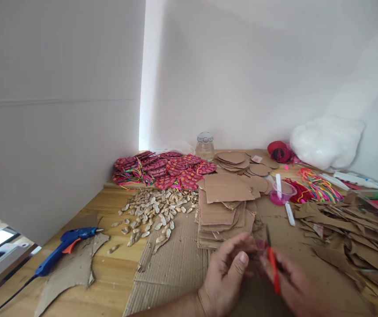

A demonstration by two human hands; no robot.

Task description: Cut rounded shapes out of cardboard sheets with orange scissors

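My right hand, slightly blurred, is closed around red-handled scissors, whose dark blades point upward and away. Beside it, to the left, is my left hand with its fingers curled and the thumb raised. A small pink thing shows by the left fingertips, too blurred to name; what those fingers hold is hidden. Both hands are over a large cardboard sheet. Just beyond them stands a stack of cut cardboard pieces.
Peanut shells lie left of the stack, with decorated red discs behind. A blue glue gun rests at left. Cardboard scraps, colourful threads, a pink cup, a glass jar and white stuffing surround the workspace.
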